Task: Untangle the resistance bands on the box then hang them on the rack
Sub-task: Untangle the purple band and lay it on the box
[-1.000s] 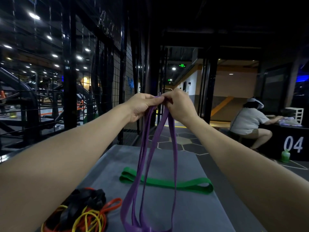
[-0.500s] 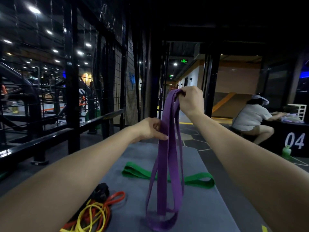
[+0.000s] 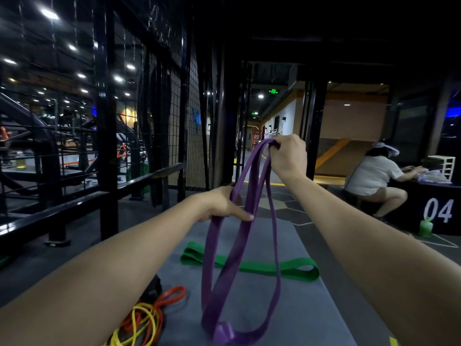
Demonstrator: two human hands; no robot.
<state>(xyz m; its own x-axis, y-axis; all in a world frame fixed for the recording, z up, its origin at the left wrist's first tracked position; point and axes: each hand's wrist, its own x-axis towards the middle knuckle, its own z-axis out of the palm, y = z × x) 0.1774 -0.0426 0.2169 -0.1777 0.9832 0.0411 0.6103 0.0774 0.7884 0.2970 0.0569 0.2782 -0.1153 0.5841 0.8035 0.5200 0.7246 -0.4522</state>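
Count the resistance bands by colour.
5: purple band in both hands; green band flat on the box; orange, yellow, black tangled near-left. More may hide there.

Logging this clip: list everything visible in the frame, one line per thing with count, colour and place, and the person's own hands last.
purple band: one, purple, hanging doubled from both hands, bottom loop on the box
green band: one, green, flat across the box's far half
tangled bands: several, red, yellow, black, near left corner of box
box: one, grey top, straight ahead
mesh rack: one, black, left
seated person: one, pale top, far right
numbered box: one, black, "04", far right
left hand: grip on strands midway
right hand: grip on band's top
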